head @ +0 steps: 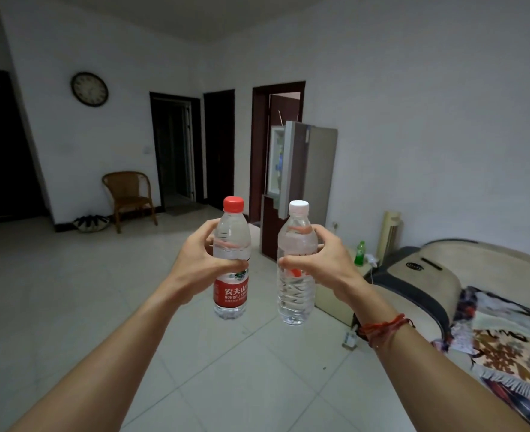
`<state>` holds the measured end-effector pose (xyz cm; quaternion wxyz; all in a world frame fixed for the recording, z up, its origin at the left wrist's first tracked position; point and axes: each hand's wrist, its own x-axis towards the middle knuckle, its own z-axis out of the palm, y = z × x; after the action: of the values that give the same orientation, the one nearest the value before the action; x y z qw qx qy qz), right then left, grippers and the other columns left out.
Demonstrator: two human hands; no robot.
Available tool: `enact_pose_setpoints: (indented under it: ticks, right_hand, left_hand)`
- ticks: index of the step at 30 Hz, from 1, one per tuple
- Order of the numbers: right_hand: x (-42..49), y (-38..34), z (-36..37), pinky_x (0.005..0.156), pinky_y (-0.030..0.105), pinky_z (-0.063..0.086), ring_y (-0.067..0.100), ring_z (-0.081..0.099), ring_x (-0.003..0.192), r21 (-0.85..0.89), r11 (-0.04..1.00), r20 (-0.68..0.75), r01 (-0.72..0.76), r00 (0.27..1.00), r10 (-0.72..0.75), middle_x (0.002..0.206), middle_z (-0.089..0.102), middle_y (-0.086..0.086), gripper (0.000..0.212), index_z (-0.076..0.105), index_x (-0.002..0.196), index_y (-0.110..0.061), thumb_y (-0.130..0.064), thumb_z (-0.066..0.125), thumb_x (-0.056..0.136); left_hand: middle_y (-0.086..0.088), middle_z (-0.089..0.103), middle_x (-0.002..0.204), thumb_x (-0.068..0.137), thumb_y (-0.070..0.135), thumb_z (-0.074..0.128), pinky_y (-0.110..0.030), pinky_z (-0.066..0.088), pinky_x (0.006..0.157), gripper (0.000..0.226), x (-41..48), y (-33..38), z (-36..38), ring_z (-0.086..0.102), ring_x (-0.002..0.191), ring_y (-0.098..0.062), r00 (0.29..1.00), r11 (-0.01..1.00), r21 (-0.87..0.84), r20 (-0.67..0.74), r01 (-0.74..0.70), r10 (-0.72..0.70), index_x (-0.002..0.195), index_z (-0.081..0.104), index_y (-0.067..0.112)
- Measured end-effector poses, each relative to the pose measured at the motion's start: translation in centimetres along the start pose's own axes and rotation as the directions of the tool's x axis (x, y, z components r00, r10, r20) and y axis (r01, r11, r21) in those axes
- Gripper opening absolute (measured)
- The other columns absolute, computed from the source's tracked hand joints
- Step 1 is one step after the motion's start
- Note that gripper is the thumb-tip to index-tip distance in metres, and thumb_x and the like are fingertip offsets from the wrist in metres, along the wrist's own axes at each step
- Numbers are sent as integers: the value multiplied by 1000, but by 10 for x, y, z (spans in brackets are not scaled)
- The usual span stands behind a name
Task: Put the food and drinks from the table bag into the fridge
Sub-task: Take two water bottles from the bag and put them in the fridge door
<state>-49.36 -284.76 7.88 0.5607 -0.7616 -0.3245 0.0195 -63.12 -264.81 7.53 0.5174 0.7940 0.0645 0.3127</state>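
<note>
— In mid-room, near us, what's held?
— The left hand (195, 263) has its fingers clamped round the red-capped bottle (231, 294); the right hand (329, 260) grips the white-capped bottle (296, 297). Both bottles are upright, side by side.
— The fridge (316, 169)?
— Far ahead, standing open.

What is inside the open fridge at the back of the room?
The fridge shows a lit white compartment with a few small bluish and greenish items, too small to identify. The white-capped bottle covers part of its lower section.
</note>
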Motion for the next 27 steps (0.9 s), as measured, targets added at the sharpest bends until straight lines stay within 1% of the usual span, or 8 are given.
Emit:
enact_pose_setpoints:
  ticks: [3,7,10,15,18,21,25,27]
  right_hand:
    - [4,0,10,83,45,62,13,72,87,-3,1000,10,13,1000,-13,92,73,-8,54,64,99,-38,-38,90,52]
    - [9,2,24,82,45,62,14,72,88,2,1000,6,12,1000,-12,93,73,-6,55,64,100,-37,-39,89,50]
    - [15,4,34,83,46,62,15,72,89,5,1000,9,3,1000,-3,94,73,-7,52,63,100,-38,-35,90,55]
    - [40,13,53,83,47,62,16,72,91,4,999,14,-34,999,34,96,73,-7,52,63,102,-38,-32,91,58]
    - [64,23,65,81,47,63,16,73,91,4,998,17,-55,998,55,96,74,-7,58,64,105,-37,-36,90,53]
    - [95,37,78,81,47,62,17,72,92,8,999,22,-51,998,51,97,74,-6,56,64,104,-36,-32,91,56]
    - [148,61,96,85,48,61,19,70,96,16,999,39,-49,998,48,103,72,-1,59,62,115,-27,-25,91,64]
    - [182,76,105,86,50,61,19,70,97,15,998,50,-55,997,54,104,71,-2,61,62,116,-28,-27,91,62]
  left_hand:
    - [5,71,101,66,4,86,-27,54,72,69,2,-6,-9,71,90,-13,1000,1000,-9,-4,-9,9,110,54,46]
    - [7,71,101,67,5,86,-25,54,71,68,5,-17,-20,71,89,-9,1000,1000,-21,-11,-17,17,110,53,47]
    - [9,70,102,67,6,86,-25,54,71,69,11,-26,-27,71,88,-9,1000,1000,-16,-8,-13,13,110,52,48]
    - [7,69,104,67,6,86,-28,54,73,67,30,-47,-37,70,92,-14,1000,1000,-18,-8,15,-15,111,52,45]
    - [4,67,110,68,7,86,-34,55,79,68,49,-68,-41,68,98,-16,999,999,-17,-11,35,-35,120,53,35]
    - [-2,66,115,68,9,85,-39,55,84,74,75,-92,-43,66,102,-19,998,998,-8,-27,61,-62,131,50,26]
    - [-4,67,115,67,10,86,-45,55,88,77,123,-126,-43,66,104,-21,996,996,13,-43,83,-83,133,50,24]
    - [-4,67,115,67,11,87,-48,55,90,78,153,-144,-42,66,105,-22,994,995,25,-49,95,-93,134,49,25]
